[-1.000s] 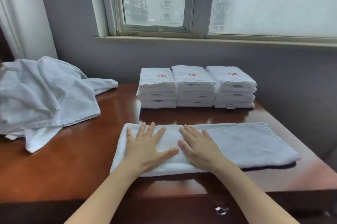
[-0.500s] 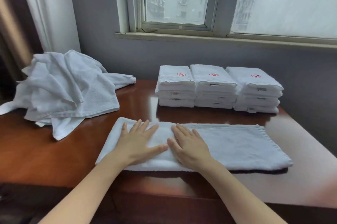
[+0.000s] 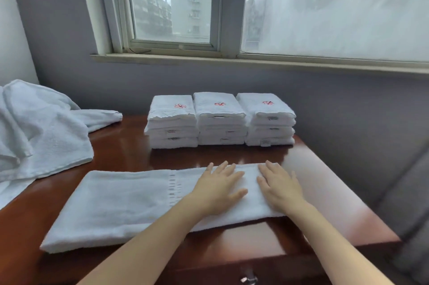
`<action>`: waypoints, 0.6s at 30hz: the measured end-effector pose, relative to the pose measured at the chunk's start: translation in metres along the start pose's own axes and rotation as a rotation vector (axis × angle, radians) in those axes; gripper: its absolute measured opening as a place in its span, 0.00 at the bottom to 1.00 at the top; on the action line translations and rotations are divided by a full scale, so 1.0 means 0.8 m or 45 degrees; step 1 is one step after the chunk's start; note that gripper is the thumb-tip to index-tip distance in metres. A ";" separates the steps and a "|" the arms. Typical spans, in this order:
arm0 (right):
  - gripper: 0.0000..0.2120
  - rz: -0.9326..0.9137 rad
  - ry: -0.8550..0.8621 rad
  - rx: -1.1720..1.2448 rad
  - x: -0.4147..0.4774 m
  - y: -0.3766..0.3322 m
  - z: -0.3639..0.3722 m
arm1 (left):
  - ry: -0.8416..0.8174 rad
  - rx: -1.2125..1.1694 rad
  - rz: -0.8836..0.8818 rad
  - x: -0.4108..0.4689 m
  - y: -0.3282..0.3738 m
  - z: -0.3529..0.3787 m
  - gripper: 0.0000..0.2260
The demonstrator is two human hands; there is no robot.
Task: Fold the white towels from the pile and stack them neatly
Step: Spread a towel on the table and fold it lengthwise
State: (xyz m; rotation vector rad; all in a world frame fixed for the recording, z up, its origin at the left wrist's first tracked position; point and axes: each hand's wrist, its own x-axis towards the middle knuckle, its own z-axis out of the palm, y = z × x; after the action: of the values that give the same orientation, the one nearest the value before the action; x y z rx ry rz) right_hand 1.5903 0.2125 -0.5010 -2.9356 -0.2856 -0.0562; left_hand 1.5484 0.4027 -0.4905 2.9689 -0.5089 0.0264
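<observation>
both hands lie flat on the long folded towel [image 3: 120, 206], palms down, fingers straight and a little spread, gripping nothing. the left hand [image 3: 218, 188] and the right hand [image 3: 278, 188] sit side by side, just apart, at the towel's right end. a moment ago they were pressing its left end, so they have swept along the whole strip, and nearly all the cloth now stretches away to the left of the left hand. just beyond the right hand's outer edge the towel stops and bare desk [image 3: 329, 192] begins.

straight ahead of the fingertips, well apart from them, three stacks [image 3: 219, 117] of folded towels stand close side by side near the wall. far off to the left of the left hand the unfolded pile [image 3: 41, 131] slumps on the desk.

to my eye the smoothing pass is done: the strip lies flat and even. what it likely needs next is folding end over end down to the size of the stacked ones, then a place on a stack. with the pile not yet used up, the job looks only partway through.
</observation>
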 end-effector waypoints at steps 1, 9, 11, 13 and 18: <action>0.24 0.049 -0.019 0.012 0.000 0.009 0.000 | -0.004 -0.013 0.026 0.009 0.007 0.004 0.25; 0.25 0.003 0.196 0.084 -0.003 0.027 0.005 | 0.022 0.010 0.045 0.032 0.007 0.033 0.27; 0.26 -0.006 0.228 0.098 -0.006 0.025 0.003 | 0.031 0.023 0.046 0.032 0.006 0.035 0.27; 0.27 0.041 0.230 0.126 -0.009 0.021 -0.002 | 0.044 0.023 0.048 0.032 0.007 0.036 0.27; 0.35 0.107 0.006 0.367 -0.001 0.018 -0.044 | 0.156 -0.153 0.072 0.027 0.007 0.035 0.24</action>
State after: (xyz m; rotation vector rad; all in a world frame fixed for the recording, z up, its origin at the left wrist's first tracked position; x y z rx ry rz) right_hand 1.5914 0.1917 -0.4694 -2.6568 -0.1538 -0.0089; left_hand 1.5668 0.3865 -0.5171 2.8136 -0.5573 0.1760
